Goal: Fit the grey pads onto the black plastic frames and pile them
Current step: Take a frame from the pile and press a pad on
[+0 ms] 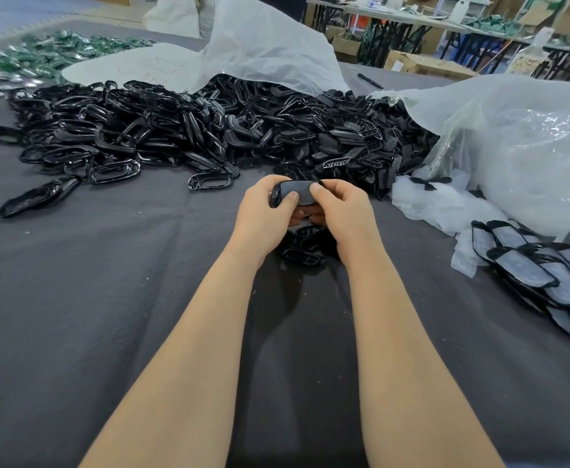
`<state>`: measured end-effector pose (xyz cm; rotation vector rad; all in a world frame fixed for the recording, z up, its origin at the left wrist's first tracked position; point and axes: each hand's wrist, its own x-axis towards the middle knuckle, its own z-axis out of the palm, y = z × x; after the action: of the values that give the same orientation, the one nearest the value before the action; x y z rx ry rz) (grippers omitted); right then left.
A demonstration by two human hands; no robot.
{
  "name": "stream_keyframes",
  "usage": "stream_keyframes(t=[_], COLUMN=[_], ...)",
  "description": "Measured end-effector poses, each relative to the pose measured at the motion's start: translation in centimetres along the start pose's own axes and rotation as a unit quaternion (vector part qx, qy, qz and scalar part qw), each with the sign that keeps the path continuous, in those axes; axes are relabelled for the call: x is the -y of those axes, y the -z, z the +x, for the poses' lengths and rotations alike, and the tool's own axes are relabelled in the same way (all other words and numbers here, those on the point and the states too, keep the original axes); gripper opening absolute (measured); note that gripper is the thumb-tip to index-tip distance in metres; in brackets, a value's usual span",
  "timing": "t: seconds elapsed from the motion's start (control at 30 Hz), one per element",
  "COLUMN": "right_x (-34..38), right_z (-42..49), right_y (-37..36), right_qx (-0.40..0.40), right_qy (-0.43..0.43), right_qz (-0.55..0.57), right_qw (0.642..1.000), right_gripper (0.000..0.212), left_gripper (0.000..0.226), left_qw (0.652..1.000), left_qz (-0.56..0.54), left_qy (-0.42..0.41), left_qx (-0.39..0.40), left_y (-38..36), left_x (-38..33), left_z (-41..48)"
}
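Observation:
Both my hands hold one black plastic frame with a dark grey pad (297,193) in it, at the middle of the table. My left hand (266,207) grips its left end, thumb on the pad. My right hand (339,207) grips its right end, thumb pressing the pad's top edge. A few loose black parts (305,246) lie on the cloth under my hands. A large heap of black frames (124,130) spreads across the far left. Smaller ribbed black pieces (354,140) are heaped at the far right. Finished frames with grey pads (540,268) are piled in a row at the right.
Dark grey cloth (107,298) covers the table. White plastic bags (520,157) lie at the right and behind the heap (260,45). Green parts (50,52) lie far left. A black pen (370,80) lies beyond the heap. Other tables and boxes stand behind.

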<state>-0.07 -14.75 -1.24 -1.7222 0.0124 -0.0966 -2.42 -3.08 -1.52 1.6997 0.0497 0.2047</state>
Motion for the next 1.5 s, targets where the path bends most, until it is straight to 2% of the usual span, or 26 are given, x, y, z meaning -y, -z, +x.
stream_keyframes(t=[0.1,0.27,0.5,0.9,1.07,1.3,1.4,1.5], right_x=[0.07,0.08,0.11,0.37,0.38,0.51,0.57,0.61], right_z=[-0.08,0.03,0.17,-0.06,-0.16,-0.31,-0.29,-0.35], right_y=[-0.20,-0.04,-0.02,0.14,0.06,-0.40,-0.32,-0.24], right_qx=[0.016,0.015,0.015,0.025,0.004,-0.024,-0.014,0.003], right_qy=[0.000,-0.006,-0.018,-0.018,0.000,0.001,-0.001,-0.002], right_qz=[0.006,0.022,0.057,0.060,0.014,-0.003,-0.004,-0.006], right_qw=[1.000,1.000,0.998,0.998,1.000,1.000,1.000,1.000], right_gripper=[0.004,0.005,0.024,0.022,0.016,0.018,0.015,0.020], left_gripper=[0.020,0.025,0.014,0.018,0.026,0.018,0.011,0.010], left_qw=[1.000,1.000,0.999,0.996,0.998,1.000,0.999,0.999], left_qz=[-0.002,-0.007,-0.028,-0.088,-0.060,0.023,0.041,0.040], left_qy=[-0.008,-0.018,-0.005,0.017,0.012,-0.006,-0.011,-0.002], left_qx=[0.006,0.021,0.016,-0.010,-0.005,-0.016,-0.025,-0.028], left_y=[-0.07,-0.24,-0.17,-0.08,-0.08,-0.25,-0.17,-0.08], left_x=[-0.10,-0.24,-0.09,0.34,0.12,-0.30,-0.32,-0.30], left_z=[-0.16,-0.35,-0.20,0.19,0.05,-0.27,-0.25,-0.15])
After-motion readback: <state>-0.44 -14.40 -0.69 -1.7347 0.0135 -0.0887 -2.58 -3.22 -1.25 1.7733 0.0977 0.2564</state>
